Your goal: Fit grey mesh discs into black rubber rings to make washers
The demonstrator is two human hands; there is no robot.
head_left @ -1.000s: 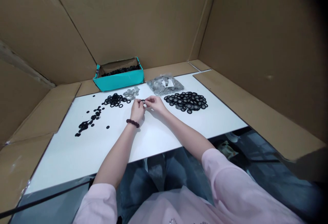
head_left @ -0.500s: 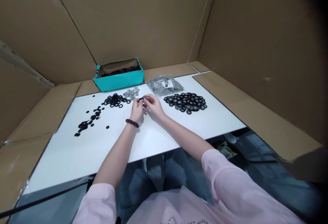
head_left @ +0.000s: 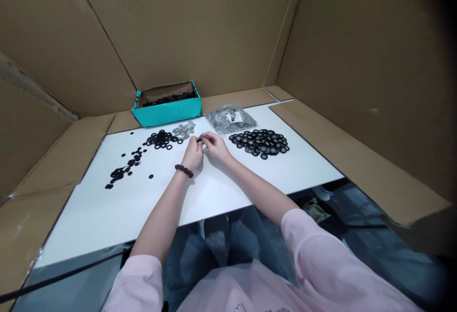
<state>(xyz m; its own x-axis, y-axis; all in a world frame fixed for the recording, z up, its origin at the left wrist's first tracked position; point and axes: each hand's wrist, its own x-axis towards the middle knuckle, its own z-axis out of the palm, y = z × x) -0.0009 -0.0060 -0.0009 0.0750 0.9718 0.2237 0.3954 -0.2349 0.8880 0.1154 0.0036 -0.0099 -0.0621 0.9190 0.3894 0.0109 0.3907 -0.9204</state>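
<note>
Over the middle of the white board, my left hand [head_left: 193, 154] and my right hand [head_left: 216, 147] meet at the fingertips. Both are closed on a small black ring [head_left: 200, 140], mostly hidden by the fingers. Just left of them lies a pile of black rings [head_left: 160, 140], with a heap of clear-grey discs [head_left: 184, 129] behind. To the right spreads a large pile of black rings with grey centres [head_left: 262, 142]. Small solid black discs [head_left: 119, 173] trail across the left side, and one black disc [head_left: 151, 176] lies apart.
At the back stands a turquoise box [head_left: 167, 112] holding many black pieces. A clear plastic bag [head_left: 230, 119] of grey discs with a white label sits beside it. Tall cardboard walls [head_left: 214, 31] enclose the white board [head_left: 221, 193] on the back and sides.
My fingers have shifted slightly around the black ring, which is now turned more edge-on. The piles, the box and the bag lie as before.
</note>
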